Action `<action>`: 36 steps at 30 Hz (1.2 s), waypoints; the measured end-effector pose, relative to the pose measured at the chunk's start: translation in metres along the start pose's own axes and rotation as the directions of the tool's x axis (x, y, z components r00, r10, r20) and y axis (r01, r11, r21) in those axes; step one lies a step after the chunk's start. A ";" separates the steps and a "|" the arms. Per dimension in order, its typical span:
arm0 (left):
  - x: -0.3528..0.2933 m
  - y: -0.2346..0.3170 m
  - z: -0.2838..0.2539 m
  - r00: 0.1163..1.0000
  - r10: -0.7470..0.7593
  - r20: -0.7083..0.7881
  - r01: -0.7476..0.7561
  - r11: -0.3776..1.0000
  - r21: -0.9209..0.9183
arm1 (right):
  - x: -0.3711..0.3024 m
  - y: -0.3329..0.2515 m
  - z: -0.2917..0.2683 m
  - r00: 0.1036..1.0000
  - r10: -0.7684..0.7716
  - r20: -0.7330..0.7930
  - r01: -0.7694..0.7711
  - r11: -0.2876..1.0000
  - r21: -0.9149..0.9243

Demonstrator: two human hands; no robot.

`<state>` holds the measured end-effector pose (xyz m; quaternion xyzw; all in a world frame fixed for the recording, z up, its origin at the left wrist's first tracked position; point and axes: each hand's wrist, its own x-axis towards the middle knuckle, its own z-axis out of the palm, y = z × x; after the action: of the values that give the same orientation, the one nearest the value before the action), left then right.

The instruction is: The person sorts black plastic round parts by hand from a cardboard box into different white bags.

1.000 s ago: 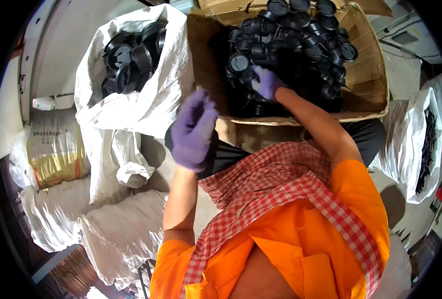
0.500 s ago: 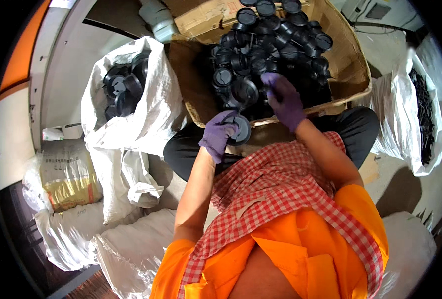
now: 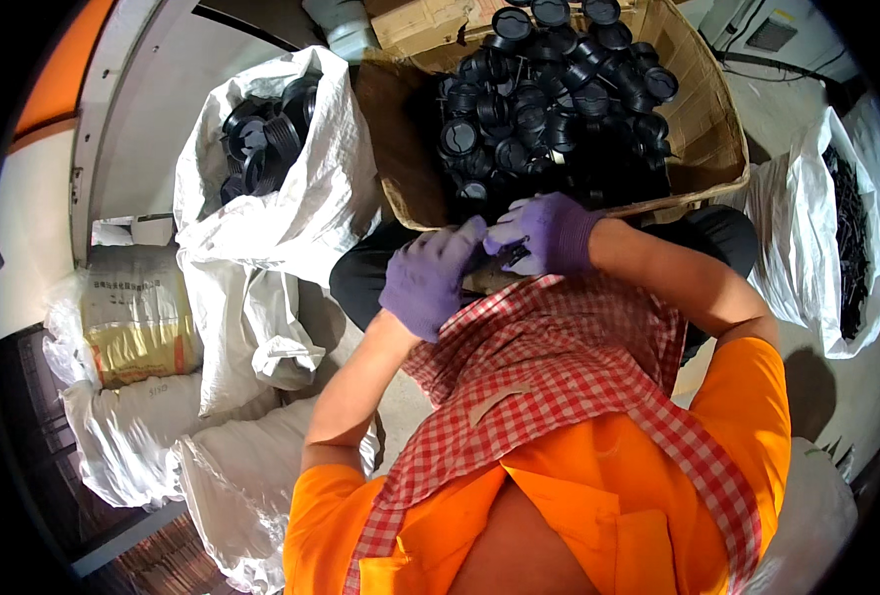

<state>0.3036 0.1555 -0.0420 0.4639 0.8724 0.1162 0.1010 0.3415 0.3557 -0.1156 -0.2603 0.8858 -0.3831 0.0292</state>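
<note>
My purple-gloved hands are close together over my lap, just in front of the cardboard box. My left hand [image 3: 428,282] is closed round a black plastic part [image 3: 482,264], mostly hidden behind the gloves. My right hand [image 3: 551,234] pinches at the same part from the other side, its fingers bent and touching it. Beyond them, the cardboard box [image 3: 400,188] holds a heap of round black plastic caps [image 3: 590,99].
At the left stands an open white sack [image 3: 311,213] with black round parts [image 3: 271,144]. Another white sack [image 3: 777,223] at the right holds thin black strips [image 3: 844,248]. Packed bags [image 3: 137,317] lie at the lower left.
My right hand has come back from the heap in the box to meet my left hand. The round black part, plainly visible in my left hand before, is now mostly covered.
</note>
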 end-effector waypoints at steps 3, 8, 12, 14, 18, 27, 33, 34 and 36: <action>-0.010 -0.007 -0.004 0.914 0.402 -0.048 -0.377 0.890 0.258 | -0.007 -0.015 0.007 0.967 0.163 0.196 -0.204 0.956 0.210; -0.034 -0.014 -0.041 0.897 0.441 -0.042 -0.393 0.750 -0.532 | -0.014 -0.034 -0.034 0.646 -0.059 0.761 -0.653 0.474 0.591; -0.061 -0.044 -0.064 0.968 -0.237 -0.086 0.005 0.360 -0.933 | -0.040 -0.009 -0.040 0.834 0.171 0.525 -0.542 0.070 0.838; -0.029 -0.025 -0.041 0.980 -0.190 -0.062 0.022 0.411 -0.911 | -0.035 -0.010 -0.032 0.908 0.324 0.267 -0.242 -0.116 0.963; -0.005 0.024 0.026 0.973 0.000 -0.232 -0.159 0.730 -0.665 | 0.004 -0.020 0.011 0.911 0.401 -0.097 0.076 0.070 0.995; 0.024 0.034 0.015 0.937 -0.096 -0.337 0.043 0.986 -0.162 | -0.006 0.024 0.010 0.634 0.332 -0.699 -0.459 0.888 0.005; 0.013 -0.031 -0.058 0.710 -0.295 -0.639 -0.138 0.832 -0.537 | -0.118 0.058 -0.087 0.362 0.172 -0.916 -0.541 0.839 -0.056; 0.002 -0.060 -0.094 0.719 -0.333 -0.610 -0.084 0.830 -0.552 | -0.135 0.048 -0.113 0.313 0.055 -0.948 -0.562 0.815 -0.138; -0.018 -0.151 -0.133 0.674 -0.405 -0.618 -0.045 0.813 -0.581 | -0.190 0.040 -0.163 0.052 0.045 -0.998 -0.701 0.713 -0.004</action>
<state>0.1575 0.0443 0.0409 0.2380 0.8115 0.5228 -0.1072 0.4474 0.5785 -0.0569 0.3022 0.7894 -0.1852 -0.5012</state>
